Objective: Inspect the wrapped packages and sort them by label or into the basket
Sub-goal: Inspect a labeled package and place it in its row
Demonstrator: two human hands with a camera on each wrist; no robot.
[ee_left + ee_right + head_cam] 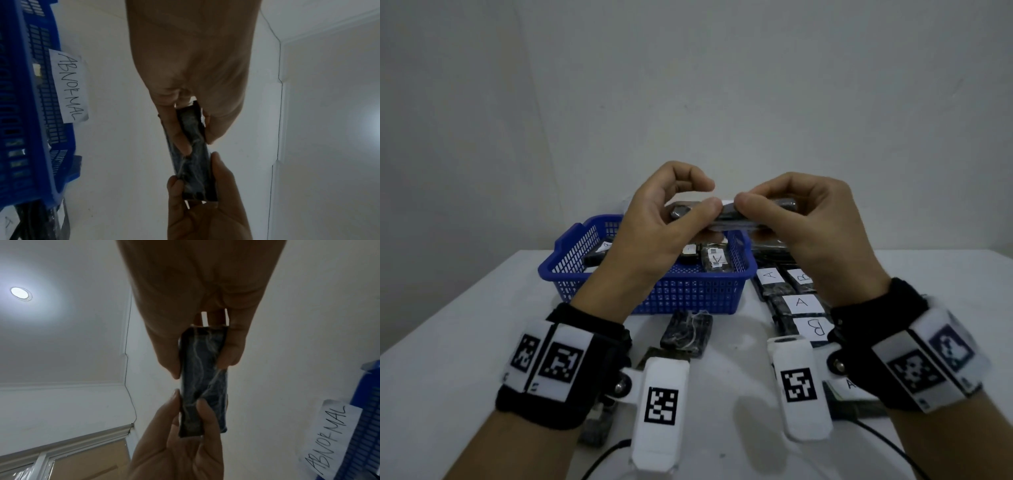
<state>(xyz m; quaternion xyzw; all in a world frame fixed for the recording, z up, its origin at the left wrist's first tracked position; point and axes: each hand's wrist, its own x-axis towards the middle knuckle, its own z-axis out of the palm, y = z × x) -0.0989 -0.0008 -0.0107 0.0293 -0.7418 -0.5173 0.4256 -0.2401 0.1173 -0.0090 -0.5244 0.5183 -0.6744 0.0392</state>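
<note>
Both hands hold one dark plastic-wrapped package [750,214] level in the air above the blue basket [688,294]. My left hand [688,205] pinches its left end between thumb and fingers, and my right hand [763,202] pinches the right end. A strip of white shows on the package's top edge between the thumbs. In the left wrist view the package [193,146] runs lengthwise from my left hand [197,139] down to the right hand [205,203]. The right wrist view shows its wrinkled wrap [203,386] gripped by the right hand [202,366].
The basket carries a paper sign reading ABNORMAL [69,87] and holds several packages [715,260]. Right of it lie rows of packages labelled A [802,303] and B [816,327]. An unlabelled package [686,330] lies in front of the basket on the white table [465,325].
</note>
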